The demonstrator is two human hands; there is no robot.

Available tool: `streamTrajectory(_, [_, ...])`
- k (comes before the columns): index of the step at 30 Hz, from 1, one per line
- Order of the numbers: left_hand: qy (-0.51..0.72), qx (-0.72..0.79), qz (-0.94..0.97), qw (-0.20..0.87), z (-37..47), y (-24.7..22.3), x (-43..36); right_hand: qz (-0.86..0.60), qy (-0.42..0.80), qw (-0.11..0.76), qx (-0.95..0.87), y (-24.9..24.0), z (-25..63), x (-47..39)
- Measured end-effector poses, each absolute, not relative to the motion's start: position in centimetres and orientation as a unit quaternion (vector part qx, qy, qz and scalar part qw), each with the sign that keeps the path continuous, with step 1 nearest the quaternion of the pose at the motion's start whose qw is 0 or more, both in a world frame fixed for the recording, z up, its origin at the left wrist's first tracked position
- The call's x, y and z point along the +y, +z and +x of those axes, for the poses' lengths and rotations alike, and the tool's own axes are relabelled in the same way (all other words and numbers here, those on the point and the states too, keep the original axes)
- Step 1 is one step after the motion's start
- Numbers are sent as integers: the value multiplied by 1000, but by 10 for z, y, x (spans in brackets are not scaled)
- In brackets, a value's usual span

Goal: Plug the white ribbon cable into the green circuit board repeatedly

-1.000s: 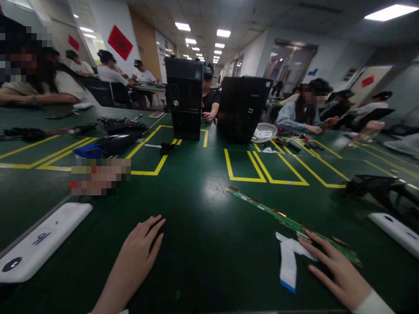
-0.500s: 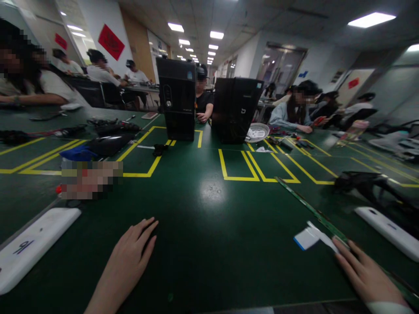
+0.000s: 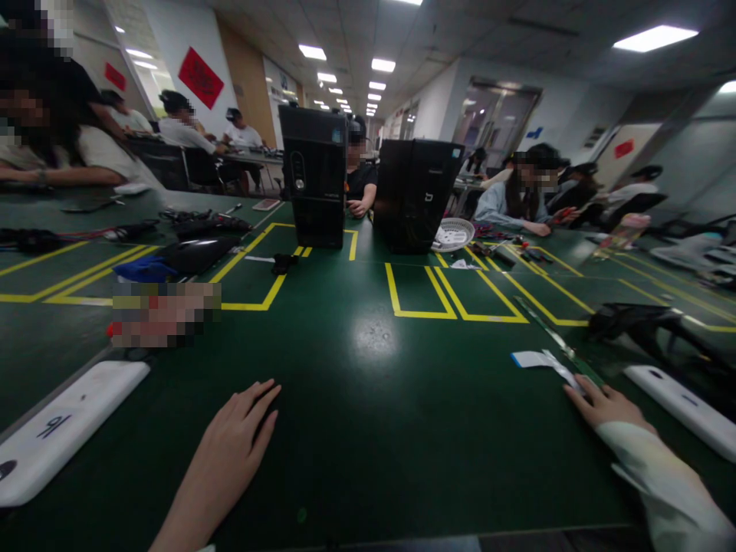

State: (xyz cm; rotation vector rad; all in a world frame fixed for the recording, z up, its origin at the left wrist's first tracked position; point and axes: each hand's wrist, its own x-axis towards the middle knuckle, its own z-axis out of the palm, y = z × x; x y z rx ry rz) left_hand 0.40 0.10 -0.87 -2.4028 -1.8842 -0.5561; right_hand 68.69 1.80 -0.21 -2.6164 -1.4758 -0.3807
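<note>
Hand L [image 3: 241, 429] palm-down, loosely outstretched, empty; hand R [image 3: 612, 408] palm-down at PCB [image 3: 559, 342], grip unclear.

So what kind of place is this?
Probably an electronics workshop or training room: what look like black computer towers stand on a green table marked with yellow tape, and several people sit around the room.

place: workshop-like office | long green worktable [image 3: 368, 445] | computer towers [image 3: 319, 184] | ceiling light panels [image 3: 655, 37]
</note>
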Motion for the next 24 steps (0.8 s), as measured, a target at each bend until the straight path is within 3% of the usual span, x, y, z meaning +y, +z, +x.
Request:
streamTrajectory(4, [-182,-610,-771,17,5,-7,0,-926,-4,19,-377,9,664,29])
streamTrajectory(24, [-195,-601,-775,21,10,-2,-2,-917,-59,36,-393,10,644,22])
